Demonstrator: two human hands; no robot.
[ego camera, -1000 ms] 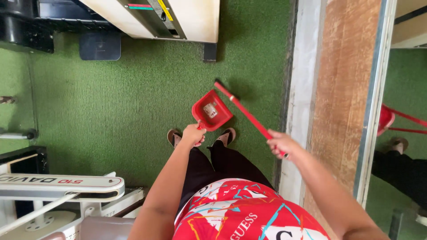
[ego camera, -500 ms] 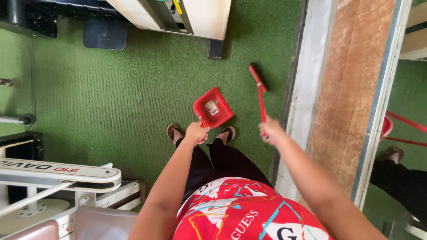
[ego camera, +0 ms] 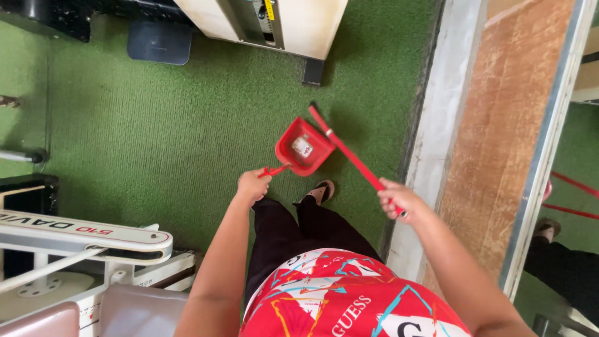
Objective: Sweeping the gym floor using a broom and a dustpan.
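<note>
— Well, look there: the left hand (ego camera: 253, 185) is closed round the thin handle of the red dustpan (ego camera: 304, 148), holding the pan tilted just above the green carpet (ego camera: 156, 125), right in front of the sandalled foot (ego camera: 322, 190).

— And the right hand (ego camera: 399, 198)?

— Fist wrapped tight on the red broom handle (ego camera: 349, 156), which slants down across the pan's far edge. The brush end I can't make out; it seems to sit just beyond the pan.

— Anything in the pan?

— A pale scrap or label inside, I can't tell which.

— What might go wrong, do you think?

— The pan is held by the tip of a slim handle, so it could tip and spill whatever is in it. The stick is touching or nearly touching its rim; a hard stroke might knock it aside. And the raised pale sill (ego camera: 430, 143) lies close on the right, so a wide sweep could catch on it.
</note>
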